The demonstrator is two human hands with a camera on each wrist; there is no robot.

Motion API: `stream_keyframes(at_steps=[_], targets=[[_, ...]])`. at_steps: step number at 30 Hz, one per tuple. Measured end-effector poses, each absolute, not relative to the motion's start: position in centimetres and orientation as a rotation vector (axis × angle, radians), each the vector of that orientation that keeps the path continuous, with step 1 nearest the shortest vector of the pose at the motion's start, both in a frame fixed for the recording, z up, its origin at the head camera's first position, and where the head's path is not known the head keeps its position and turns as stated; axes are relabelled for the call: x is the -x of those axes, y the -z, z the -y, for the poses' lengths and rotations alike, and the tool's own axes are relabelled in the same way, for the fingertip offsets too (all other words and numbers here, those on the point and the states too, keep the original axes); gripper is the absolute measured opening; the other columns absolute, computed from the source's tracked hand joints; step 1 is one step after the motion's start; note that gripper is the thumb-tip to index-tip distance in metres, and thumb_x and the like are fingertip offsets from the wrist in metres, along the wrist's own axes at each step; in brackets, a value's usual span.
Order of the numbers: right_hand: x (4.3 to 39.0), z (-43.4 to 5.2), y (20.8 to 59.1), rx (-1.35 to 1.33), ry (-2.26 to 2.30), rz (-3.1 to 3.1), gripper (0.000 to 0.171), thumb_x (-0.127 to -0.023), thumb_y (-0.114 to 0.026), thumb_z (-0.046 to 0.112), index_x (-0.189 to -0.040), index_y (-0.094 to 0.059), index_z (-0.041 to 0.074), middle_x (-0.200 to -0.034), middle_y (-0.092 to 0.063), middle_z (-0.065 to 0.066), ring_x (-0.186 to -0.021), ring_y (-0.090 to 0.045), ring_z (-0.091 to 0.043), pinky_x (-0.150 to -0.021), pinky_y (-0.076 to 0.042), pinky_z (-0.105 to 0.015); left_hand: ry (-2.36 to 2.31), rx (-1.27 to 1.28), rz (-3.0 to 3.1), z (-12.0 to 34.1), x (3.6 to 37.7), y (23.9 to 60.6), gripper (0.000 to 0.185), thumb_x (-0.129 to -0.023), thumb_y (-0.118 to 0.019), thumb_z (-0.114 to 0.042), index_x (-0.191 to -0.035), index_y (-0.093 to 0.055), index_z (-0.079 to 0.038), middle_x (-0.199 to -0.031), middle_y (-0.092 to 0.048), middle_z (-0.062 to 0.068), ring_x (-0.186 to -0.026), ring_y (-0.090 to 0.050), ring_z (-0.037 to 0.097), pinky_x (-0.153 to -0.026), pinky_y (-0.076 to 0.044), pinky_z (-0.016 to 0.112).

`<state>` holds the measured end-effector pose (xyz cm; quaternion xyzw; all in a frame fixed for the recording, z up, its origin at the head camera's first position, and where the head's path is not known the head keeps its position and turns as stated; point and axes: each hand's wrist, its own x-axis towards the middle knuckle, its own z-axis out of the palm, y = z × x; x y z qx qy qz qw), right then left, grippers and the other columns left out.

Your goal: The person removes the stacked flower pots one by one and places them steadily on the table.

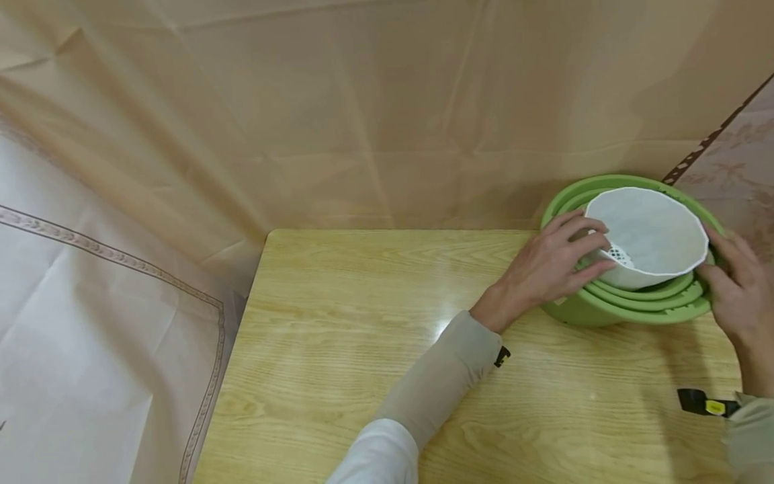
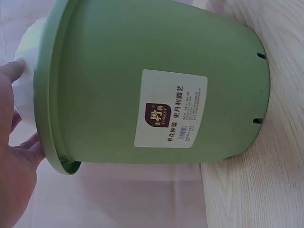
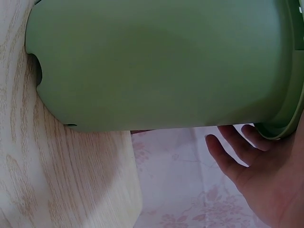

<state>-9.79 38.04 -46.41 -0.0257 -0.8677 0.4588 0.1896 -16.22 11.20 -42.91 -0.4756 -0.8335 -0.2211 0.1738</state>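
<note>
A white flowerpot (image 1: 650,228) with a faceted rim and a small mesh patch sits tilted in the mouth of a green flowerpot (image 1: 574,312). Several green rims show nested inside one another. My left hand (image 1: 559,255) grips the white pot at its left side, fingers at the rim. In the left wrist view its fingers also lie by the green rim. At the opposite side my right hand (image 1: 740,286) holds the white rim with thumb and forefinger. Its other fingers (image 3: 225,159) extend loosely beside the green pot in the right wrist view.
The green pot stands on a wood-grain table (image 1: 363,349) at its far right corner. A label (image 2: 171,109) is stuck on its side. Beige sheeting (image 1: 363,121) hangs behind the table, and pale patterned cloth (image 1: 72,323) lies to the left.
</note>
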Motion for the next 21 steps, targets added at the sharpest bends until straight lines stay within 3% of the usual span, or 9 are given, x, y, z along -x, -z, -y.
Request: stream_keyframes(at_steps=[4, 8, 15, 21], targets=[[9.7, -38.2, 46.5, 0.058, -1.324, 2.381, 0.051, -0.094, -0.049, -0.008, -0.144, -0.051, 0.007, -0.13, -0.049, 0.027, -0.124, -0.042, 0.005, -0.107, -0.024, -0.011, 0.727, 1.342, 2.314, -11.0, 16.3, 42.7, 0.025, -0.096, -0.065, -0.041, -0.107, -0.072, -0.02, -0.125, -0.063, -0.002, -0.13, -0.048, 0.012, -0.12, -0.008, 0.024], [9.7, -38.4, 46.4, 0.015, -1.346, 2.385, 0.053, -0.095, -0.051, -0.009, -0.144, -0.052, 0.01, -0.13, -0.048, 0.029, -0.124, -0.041, 0.006, -0.11, -0.023, -0.012, 0.834, 1.31, 2.288, -10.7, 16.3, 42.7, 0.025, -0.093, -0.069, -0.04, -0.105, -0.074, -0.019, -0.125, -0.062, 0.0, -0.138, -0.043, 0.02, -0.119, -0.011, 0.023], [9.4, -38.8, 46.0, 0.062, -1.454, 2.506, 0.062, -0.1, -0.048, -0.002, -0.155, -0.034, 0.02, -0.145, -0.043, 0.016, -0.118, -0.042, 0.003, -0.091, -0.027, 0.001, 0.959, 1.285, 2.263, -10.4, 16.3, 42.4, 0.026, -0.091, -0.072, -0.037, -0.106, -0.074, -0.016, -0.126, -0.06, 0.004, -0.141, -0.039, 0.022, -0.117, -0.015, 0.019], [9.4, -39.2, 46.2, 0.043, -1.541, 2.438, 0.068, -0.097, -0.049, -0.01, -0.157, -0.03, 0.016, -0.141, -0.044, 0.009, -0.111, -0.048, 0.005, -0.083, -0.039, -0.001, 0.991, 1.257, 2.25, -10.1, 16.2, 41.7, 0.028, -0.089, -0.075, -0.037, -0.105, -0.075, -0.015, -0.123, -0.06, 0.003, -0.139, -0.041, 0.02, -0.116, -0.017, 0.018]])
